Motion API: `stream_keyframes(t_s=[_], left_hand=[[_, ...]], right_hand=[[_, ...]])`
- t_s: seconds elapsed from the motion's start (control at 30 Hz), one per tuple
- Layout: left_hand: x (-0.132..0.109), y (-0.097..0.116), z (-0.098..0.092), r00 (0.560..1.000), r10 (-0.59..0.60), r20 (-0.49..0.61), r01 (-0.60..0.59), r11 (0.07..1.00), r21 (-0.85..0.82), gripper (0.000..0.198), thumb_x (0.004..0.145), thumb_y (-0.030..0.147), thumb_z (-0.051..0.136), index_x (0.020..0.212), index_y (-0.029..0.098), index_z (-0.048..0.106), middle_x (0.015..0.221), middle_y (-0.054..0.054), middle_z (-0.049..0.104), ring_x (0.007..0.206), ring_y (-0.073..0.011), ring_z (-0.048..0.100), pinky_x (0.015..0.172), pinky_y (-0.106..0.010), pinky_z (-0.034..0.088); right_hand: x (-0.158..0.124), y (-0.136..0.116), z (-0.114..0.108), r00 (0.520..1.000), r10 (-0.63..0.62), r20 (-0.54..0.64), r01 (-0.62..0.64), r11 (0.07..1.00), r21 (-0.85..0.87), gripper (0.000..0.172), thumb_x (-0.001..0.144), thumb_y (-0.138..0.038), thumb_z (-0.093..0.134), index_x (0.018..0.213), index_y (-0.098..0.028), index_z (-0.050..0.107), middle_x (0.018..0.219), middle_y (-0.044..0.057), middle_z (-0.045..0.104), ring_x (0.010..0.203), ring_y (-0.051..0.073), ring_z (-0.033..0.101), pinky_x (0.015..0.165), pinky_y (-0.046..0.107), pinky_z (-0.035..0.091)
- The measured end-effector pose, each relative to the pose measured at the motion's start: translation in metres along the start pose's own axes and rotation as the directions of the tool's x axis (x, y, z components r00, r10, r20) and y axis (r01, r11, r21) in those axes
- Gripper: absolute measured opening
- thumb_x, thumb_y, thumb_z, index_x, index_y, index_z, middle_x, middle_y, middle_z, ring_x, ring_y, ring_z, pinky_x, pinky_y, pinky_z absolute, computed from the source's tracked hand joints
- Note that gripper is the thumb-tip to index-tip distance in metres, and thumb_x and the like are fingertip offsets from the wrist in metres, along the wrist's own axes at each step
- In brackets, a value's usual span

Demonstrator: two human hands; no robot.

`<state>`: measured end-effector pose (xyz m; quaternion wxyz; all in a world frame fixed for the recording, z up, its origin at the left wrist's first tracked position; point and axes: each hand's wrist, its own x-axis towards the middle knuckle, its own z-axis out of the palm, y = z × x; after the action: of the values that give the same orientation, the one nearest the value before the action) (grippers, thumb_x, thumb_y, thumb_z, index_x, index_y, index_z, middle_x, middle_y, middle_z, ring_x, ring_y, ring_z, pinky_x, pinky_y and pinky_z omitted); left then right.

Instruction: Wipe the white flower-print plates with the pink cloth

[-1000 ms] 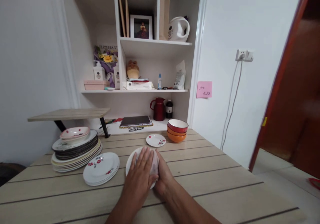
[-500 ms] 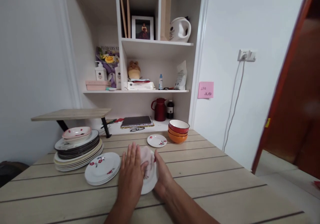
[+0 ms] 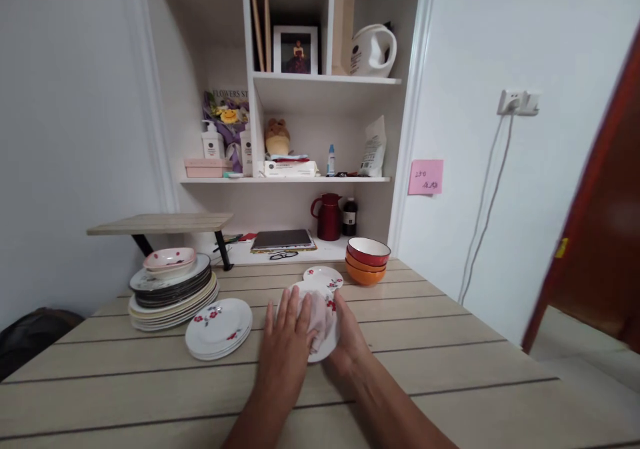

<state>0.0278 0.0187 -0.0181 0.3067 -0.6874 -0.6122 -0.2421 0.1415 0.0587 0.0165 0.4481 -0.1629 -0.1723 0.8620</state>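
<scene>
A white plate with red flowers (image 3: 331, 302) is tilted up off the wooden table (image 3: 450, 369) in front of me. My right hand (image 3: 350, 342) grips its right edge and keeps it raised. My left hand (image 3: 286, 352) lies with fingers stretched flat, pressing a pale pink cloth (image 3: 317, 315) against the plate's face. A small flowered saucer (image 3: 323, 277) lies just behind the plate.
A short stack of flowered plates (image 3: 219, 327) sits to the left, and a tall pile of mixed plates (image 3: 173, 292) with a pink dish on top stands further left. Red and orange bowls (image 3: 367, 260) are stacked at the back right. Shelves with a red jug (image 3: 329, 217) rise behind.
My view has shifted, so everything sits further right. The plate has tipped up more under my right hand, and my left hand has slid over the cloth on it.
</scene>
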Motion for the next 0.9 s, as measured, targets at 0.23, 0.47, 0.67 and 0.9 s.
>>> stream_keyframes(t_s=[0.23, 0.47, 0.67, 0.9], left_hand=[[0.002, -0.001, -0.011, 0.995, -0.104, -0.004, 0.104, 0.995, -0.004, 0.057, 0.088, 0.023, 0.05, 0.142, 0.026, 0.037, 0.151, -0.009, 0.035, 0.139, -0.0321, 0.03, 0.108, -0.062, 0.026], [0.003, -0.005, -0.01, 0.925, -0.367, -0.102, 0.276, 0.83, -0.484, 0.073, 0.083, 0.032, 0.059, 0.147, 0.022, 0.025, 0.152, -0.016, 0.029, 0.14, -0.0308, 0.027, 0.11, -0.056, 0.027], [0.005, -0.004, -0.023, 0.779, -0.195, 0.596, 0.518, -0.337, -0.786, 0.072, 0.077, 0.039, 0.068, 0.14, 0.018, 0.041, 0.138, -0.017, 0.05, 0.124, -0.029, 0.051, 0.106, -0.046, 0.037], [0.003, 0.006, -0.035, 0.76, -0.007, 0.65, 0.461, -0.699, -0.547, 0.055, 0.07, 0.016, 0.072, 0.124, 0.018, 0.06, 0.119, -0.012, 0.066, 0.114, -0.0253, 0.058, 0.105, -0.041, 0.037]], right_hand=[[-0.003, 0.011, 0.0, 0.997, -0.068, 0.029, 0.071, 0.989, -0.133, 0.029, 0.074, -0.026, 0.075, 0.099, -0.013, 0.067, 0.08, 0.004, 0.074, 0.06, 0.013, 0.064, 0.053, 0.021, 0.047], [0.007, 0.007, -0.007, 0.981, -0.165, -0.106, 0.146, 0.975, -0.168, 0.017, 0.074, -0.014, 0.068, 0.091, -0.012, 0.067, 0.074, 0.006, 0.074, 0.065, 0.021, 0.068, 0.066, 0.034, 0.054], [0.007, 0.006, -0.006, 0.992, -0.125, -0.009, 0.123, 0.984, -0.132, 0.022, 0.074, -0.018, 0.068, 0.095, -0.012, 0.067, 0.08, 0.008, 0.075, 0.08, 0.024, 0.07, 0.081, 0.038, 0.053], [-0.005, 0.006, 0.004, 0.981, -0.154, 0.118, 0.177, 0.96, -0.218, 0.033, 0.07, -0.02, 0.075, 0.1, -0.012, 0.065, 0.087, 0.009, 0.074, 0.075, 0.022, 0.069, 0.073, 0.034, 0.054]])
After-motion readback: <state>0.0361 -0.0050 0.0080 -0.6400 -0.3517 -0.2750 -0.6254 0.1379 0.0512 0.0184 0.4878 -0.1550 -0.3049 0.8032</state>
